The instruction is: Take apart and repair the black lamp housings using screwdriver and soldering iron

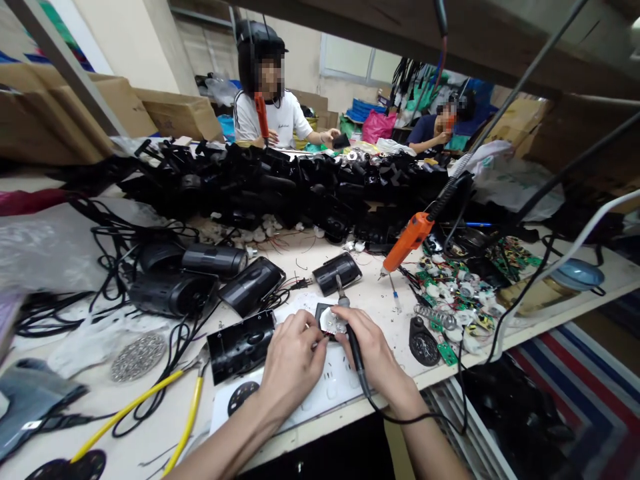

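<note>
Right hand (373, 339), clamped on soldering iron (355, 349); left hand (294, 352) beside it, grip unclear, near a white piece (330, 321) I would steady.

Pale wall (175, 40), bright window (350, 59) behind; light-topped workbench (400, 360); brown cartons (183, 117).

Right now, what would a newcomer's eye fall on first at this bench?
Probably the bright orange tool, hanging at a slant beyond the right hand, which holds what looks like a soldering iron close to the left hand. Next, the long yellow handles of a hand tool lying at the near left, and the dark heap of black parts stretching across the back.
</note>
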`<state>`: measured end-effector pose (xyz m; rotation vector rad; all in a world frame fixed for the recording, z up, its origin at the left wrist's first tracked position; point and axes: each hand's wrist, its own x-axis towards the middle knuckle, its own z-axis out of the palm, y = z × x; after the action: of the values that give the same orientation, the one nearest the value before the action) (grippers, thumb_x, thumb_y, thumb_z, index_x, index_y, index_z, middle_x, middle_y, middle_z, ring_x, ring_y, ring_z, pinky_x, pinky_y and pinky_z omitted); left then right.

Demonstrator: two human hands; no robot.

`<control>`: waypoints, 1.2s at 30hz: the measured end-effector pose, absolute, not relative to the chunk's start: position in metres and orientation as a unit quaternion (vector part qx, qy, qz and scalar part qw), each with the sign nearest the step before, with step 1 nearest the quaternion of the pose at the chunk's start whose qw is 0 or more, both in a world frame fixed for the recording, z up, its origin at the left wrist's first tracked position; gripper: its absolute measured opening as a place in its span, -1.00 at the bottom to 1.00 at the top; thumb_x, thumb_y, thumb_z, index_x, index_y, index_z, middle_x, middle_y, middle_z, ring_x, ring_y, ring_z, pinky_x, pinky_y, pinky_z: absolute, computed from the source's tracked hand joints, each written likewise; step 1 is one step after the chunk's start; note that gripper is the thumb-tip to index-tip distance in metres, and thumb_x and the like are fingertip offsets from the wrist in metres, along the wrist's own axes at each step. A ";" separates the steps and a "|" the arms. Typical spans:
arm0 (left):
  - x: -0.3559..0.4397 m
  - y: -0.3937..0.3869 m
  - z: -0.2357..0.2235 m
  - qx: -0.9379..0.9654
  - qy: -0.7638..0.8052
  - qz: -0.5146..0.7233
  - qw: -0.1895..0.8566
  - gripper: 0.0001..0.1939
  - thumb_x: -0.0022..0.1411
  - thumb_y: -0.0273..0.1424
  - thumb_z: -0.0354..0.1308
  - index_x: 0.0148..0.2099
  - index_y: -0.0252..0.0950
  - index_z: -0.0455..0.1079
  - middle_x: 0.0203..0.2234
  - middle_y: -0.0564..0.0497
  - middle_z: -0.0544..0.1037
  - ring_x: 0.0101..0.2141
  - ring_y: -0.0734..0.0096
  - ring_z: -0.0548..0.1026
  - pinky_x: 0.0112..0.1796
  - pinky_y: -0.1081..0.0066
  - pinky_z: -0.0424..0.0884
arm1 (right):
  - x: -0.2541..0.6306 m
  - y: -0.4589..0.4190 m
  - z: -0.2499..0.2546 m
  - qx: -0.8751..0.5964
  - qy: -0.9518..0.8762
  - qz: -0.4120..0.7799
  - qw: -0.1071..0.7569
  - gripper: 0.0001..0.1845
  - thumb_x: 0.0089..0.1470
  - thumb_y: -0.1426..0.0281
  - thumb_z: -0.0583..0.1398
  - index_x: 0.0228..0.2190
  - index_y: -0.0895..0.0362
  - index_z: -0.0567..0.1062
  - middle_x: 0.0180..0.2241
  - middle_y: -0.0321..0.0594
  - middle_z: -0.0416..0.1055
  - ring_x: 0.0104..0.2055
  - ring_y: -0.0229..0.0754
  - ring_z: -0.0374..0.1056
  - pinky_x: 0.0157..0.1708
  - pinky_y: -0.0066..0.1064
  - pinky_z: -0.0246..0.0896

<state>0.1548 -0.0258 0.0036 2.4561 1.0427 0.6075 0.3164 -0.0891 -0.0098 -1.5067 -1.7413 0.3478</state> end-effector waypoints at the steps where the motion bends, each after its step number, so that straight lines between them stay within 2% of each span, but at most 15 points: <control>1: 0.153 -0.025 0.004 0.875 0.377 0.220 0.209 -0.76 0.27 -0.43 0.02 -0.42 -0.31 0.43 -0.31 -0.09 0.42 -0.28 0.19 0.41 -0.24 0.18 0.37 | 0.316 -0.089 -0.010 -0.594 -0.686 0.136 0.398 -0.48 0.19 0.59 0.07 0.14 -0.01 0.26 -0.04 -0.11 0.41 0.01 -0.08 0.35 0.02 -0.20 0.33; 3: 0.152 -0.024 0.006 0.875 0.379 0.214 0.213 -0.77 0.24 -0.44 0.04 -0.44 -0.30 0.43 -0.31 -0.08 0.43 -0.27 0.19 0.41 -0.22 0.17 0.37 | 0.317 -0.089 -0.011 -0.595 -0.684 0.135 0.400 -0.50 0.19 0.59 0.08 0.13 0.00 0.27 -0.04 -0.11 0.41 0.01 -0.09 0.35 0.02 -0.20 0.33; 7: 0.155 -0.027 0.006 0.880 0.381 0.199 0.200 -0.82 0.22 -0.35 0.11 -0.34 -0.28 0.51 -0.27 -0.09 0.45 -0.26 0.15 0.42 -0.21 0.11 0.37 | 0.317 -0.088 -0.010 -0.600 -0.678 0.128 0.406 -0.54 0.21 0.55 0.07 0.12 0.03 0.29 -0.05 -0.10 0.42 0.00 -0.09 0.36 0.01 -0.22 0.34; 11: 0.158 -0.028 0.001 0.882 0.370 0.215 0.196 -0.72 0.31 -0.38 -0.02 -0.32 -0.29 0.50 -0.28 -0.10 0.46 -0.28 0.20 0.43 -0.23 0.15 0.41 | 0.320 -0.097 -0.001 -0.617 -0.650 0.089 0.435 -0.59 0.26 0.45 0.08 0.12 0.04 0.33 -0.09 -0.11 0.44 -0.04 -0.10 0.39 -0.02 -0.27 0.36; 16: 0.158 -0.024 -0.002 0.882 0.342 0.239 0.218 -0.72 0.30 -0.42 -0.02 -0.33 -0.31 0.50 -0.27 -0.11 0.48 -0.27 0.24 0.47 -0.25 0.25 0.46 | 0.321 -0.137 0.019 -0.651 -0.582 0.061 0.483 -0.59 0.25 0.30 0.11 0.10 0.06 0.41 -0.27 -0.14 0.42 -0.31 -0.14 0.43 -0.33 -0.37 0.42; 19: 0.158 -0.023 0.000 0.878 0.334 0.249 0.234 -0.74 0.28 -0.43 0.00 -0.33 -0.31 0.51 -0.25 -0.12 0.49 -0.29 0.26 0.49 -0.27 0.29 0.49 | 0.315 -0.163 0.024 -0.669 -0.544 0.073 0.502 -0.76 0.21 0.35 0.16 -0.12 0.04 0.56 -0.34 -0.19 0.50 -0.35 -0.15 0.47 -0.41 -0.41 0.42; 22: 0.158 -0.024 0.003 0.874 0.341 0.248 0.243 -0.75 0.27 -0.43 0.00 -0.35 -0.31 0.51 -0.25 -0.12 0.48 -0.31 0.26 0.50 -0.27 0.29 0.49 | 0.305 -0.176 0.022 -0.677 -0.516 0.066 0.521 -0.85 0.12 0.40 0.24 -0.24 0.04 0.59 -0.38 -0.23 0.55 -0.35 -0.14 0.51 -0.42 -0.43 0.44; 27: 0.160 -0.024 0.004 0.869 0.349 0.246 0.249 -0.76 0.25 -0.44 0.01 -0.37 -0.31 0.48 -0.25 -0.11 0.47 -0.34 0.29 0.50 -0.28 0.30 0.49 | 0.293 -0.178 0.014 -0.703 -0.452 0.021 0.549 -0.84 0.11 0.41 0.25 -0.24 0.08 0.61 -0.47 -0.27 0.55 -0.52 -0.20 0.47 -0.49 -0.44 0.42; 36: 0.161 -0.026 -0.002 0.858 0.351 0.267 0.264 -0.75 0.25 -0.43 -0.01 -0.41 -0.30 0.44 -0.25 -0.08 0.45 -0.41 0.40 0.50 -0.40 0.40 0.44 | 0.286 -0.168 0.000 -0.702 -0.444 -0.016 0.556 -0.87 0.13 0.37 0.25 -0.27 0.10 0.60 -0.43 -0.23 0.60 -0.54 -0.19 0.51 -0.53 -0.45 0.43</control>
<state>0.1606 -0.0255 -0.0015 2.3185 0.9490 0.7213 0.2861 -0.1676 -0.0002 -1.6582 -1.0492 -0.0375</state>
